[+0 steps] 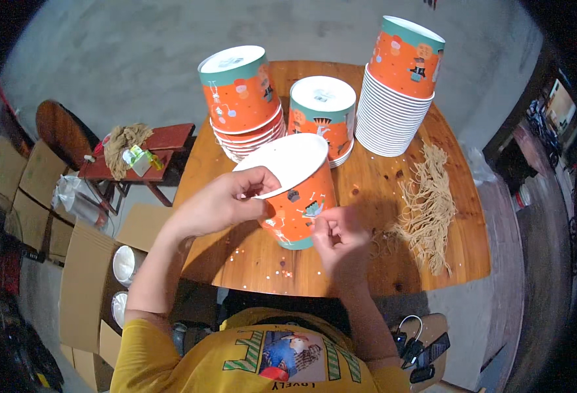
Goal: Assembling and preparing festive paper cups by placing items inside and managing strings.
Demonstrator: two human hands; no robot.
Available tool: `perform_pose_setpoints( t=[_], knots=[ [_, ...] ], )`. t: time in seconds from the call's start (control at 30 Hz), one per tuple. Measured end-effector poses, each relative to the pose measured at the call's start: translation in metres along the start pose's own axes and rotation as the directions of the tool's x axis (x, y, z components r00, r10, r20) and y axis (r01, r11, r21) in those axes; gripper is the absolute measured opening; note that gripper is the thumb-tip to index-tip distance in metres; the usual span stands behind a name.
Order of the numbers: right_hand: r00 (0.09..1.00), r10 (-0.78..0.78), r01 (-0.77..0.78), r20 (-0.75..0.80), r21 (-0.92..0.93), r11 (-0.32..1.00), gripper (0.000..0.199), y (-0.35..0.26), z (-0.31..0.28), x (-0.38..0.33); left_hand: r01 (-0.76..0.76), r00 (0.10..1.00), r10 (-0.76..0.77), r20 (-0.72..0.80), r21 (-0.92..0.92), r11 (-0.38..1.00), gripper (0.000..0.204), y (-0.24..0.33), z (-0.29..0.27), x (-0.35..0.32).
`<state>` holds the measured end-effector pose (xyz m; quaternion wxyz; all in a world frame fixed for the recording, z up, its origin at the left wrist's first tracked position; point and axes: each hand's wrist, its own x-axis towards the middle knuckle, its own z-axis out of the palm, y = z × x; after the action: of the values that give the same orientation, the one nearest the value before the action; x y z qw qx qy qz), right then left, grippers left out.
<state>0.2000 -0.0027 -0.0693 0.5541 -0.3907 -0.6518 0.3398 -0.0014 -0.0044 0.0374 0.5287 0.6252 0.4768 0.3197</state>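
Observation:
An orange paper bucket [295,213] with a green band and printed figures is tilted above the wooden table, its white open mouth facing up. My left hand [226,204] is closed on the rim, fingers inside and thumb on the outer wall. At the right side of the bucket, my right hand [342,243] pinches thumb and forefinger together against or just beside the printed wall. Whatever those fingertips hold is too small to make out. To the right of that hand lies a bundle of tan cords [429,213].
Upside-down bucket stacks stand at the back: left [239,98], middle [324,121] and a tall right one [393,114]. Small pale bits dot the table [236,275]. A cardboard box [85,281] holding white rolls is at left, near a red bench [170,141]. Chargers [413,347] lie on a stool.

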Motion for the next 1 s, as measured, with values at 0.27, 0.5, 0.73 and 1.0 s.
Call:
perform_pose_setpoints(
  t=[0.27, 0.5, 0.73, 1.0],
  knots=[
    [0.993, -0.118, 0.12, 0.02, -0.205, 0.971, 0.009, -0.006, -0.009, 0.004, 0.017, 0.999, -0.019, 0.037, 0.048, 0.999, 0.015, -0.001, 0.011, 0.017],
    [0.848, -0.524, 0.521, 0.079, -0.306, 0.797, 0.02, -0.022, -0.009, 0.014, -0.033, 0.997, 0.029, 0.075, 0.058, 0.998, 0.017, -0.002, 0.016, 0.023],
    [0.846, -0.507, 0.532, 0.166, -0.325, 0.782, 0.017, -0.024, -0.009, 0.012, -0.031, 0.996, 0.025, 0.088, 0.067, 0.997, 0.017, -0.001, 0.02, 0.023],
    [0.852, -0.49, 0.52, 0.184, -0.399, 0.755, 0.018, -0.02, -0.012, 0.009, -0.053, 0.994, 0.038, 0.099, 0.153, 0.987, 0.017, 0.003, 0.026, 0.021]
  ],
)
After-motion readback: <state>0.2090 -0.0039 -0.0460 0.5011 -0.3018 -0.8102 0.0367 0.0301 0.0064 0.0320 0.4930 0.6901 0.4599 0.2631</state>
